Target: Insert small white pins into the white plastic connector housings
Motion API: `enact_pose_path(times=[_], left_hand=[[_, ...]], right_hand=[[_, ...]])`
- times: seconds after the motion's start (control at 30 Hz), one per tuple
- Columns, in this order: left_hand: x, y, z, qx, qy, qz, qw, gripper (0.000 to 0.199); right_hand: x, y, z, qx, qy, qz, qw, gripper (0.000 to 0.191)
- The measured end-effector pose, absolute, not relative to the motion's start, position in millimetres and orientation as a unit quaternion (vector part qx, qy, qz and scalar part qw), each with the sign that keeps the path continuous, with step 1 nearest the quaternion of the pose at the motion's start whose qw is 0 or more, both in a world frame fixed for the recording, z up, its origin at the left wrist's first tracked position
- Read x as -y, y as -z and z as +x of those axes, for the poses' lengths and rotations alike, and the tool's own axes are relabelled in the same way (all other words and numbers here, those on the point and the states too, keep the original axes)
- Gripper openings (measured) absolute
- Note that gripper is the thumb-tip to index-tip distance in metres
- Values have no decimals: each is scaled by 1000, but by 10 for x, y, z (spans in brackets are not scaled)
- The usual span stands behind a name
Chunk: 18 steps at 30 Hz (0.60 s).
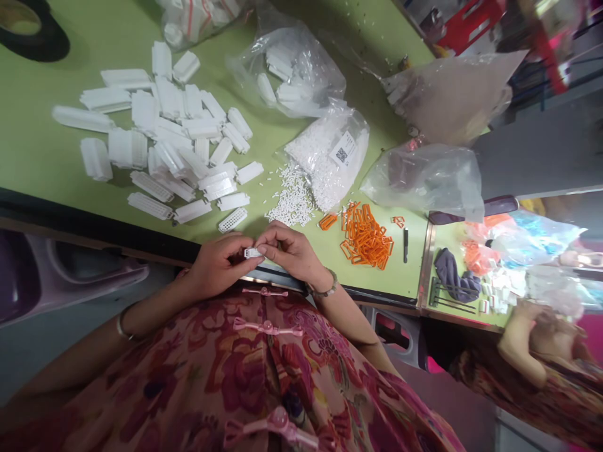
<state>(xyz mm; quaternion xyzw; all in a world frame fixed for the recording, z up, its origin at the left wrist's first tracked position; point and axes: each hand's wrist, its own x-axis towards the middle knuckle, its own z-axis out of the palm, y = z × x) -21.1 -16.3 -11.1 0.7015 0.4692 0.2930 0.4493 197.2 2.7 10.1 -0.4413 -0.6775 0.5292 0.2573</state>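
Head view: you look down on your hands at the near edge of a green worktable (47,81).

Left hand (217,265): it sits at the table's near edge, with its fingertips pinching the near-left end of a small white plastic housing (252,253).

Right hand (288,251): it comes in from the right, with a bracelet (326,286) at the wrist, and its fingertips pinch the other end of the housing.

Fingers: on both hands they curl together and clamp the housing between them, and your hands nearly touch around it.

Held piece: it sits between your hands, just above the table's near edge, and your fingers hide much of it.

Handling: it looks light, stiff and small, and its thin walls may be brittle. It could slip from a loose pinch, so take it by its narrow ends, leaving its open face clear.

Things: a loose heap of white connector housings (202,129) lies far left, and a bag of tiny white pieces (320,157) lies far right of your hands, spilling a small pile (292,198). Orange plastic frames (365,238) lie to the right.

Rest: clear plastic bags (292,75) lie at the far edge, and a co-worker's arm (516,342) shows at the right beside a second green table (443,245).
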Motion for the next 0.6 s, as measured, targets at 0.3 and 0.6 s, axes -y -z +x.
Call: enact_pose_path(times=[0.3, 0.6], left_hand=[[158, 148, -220, -446, -286, 737, 419, 22], [168, 162, -204, -423, -293, 742, 429, 27]], right_hand=[[21, -187, 1931, 702, -490, -457, 239, 7], [271, -149, 2217, 709, -374, -524, 289, 14]])
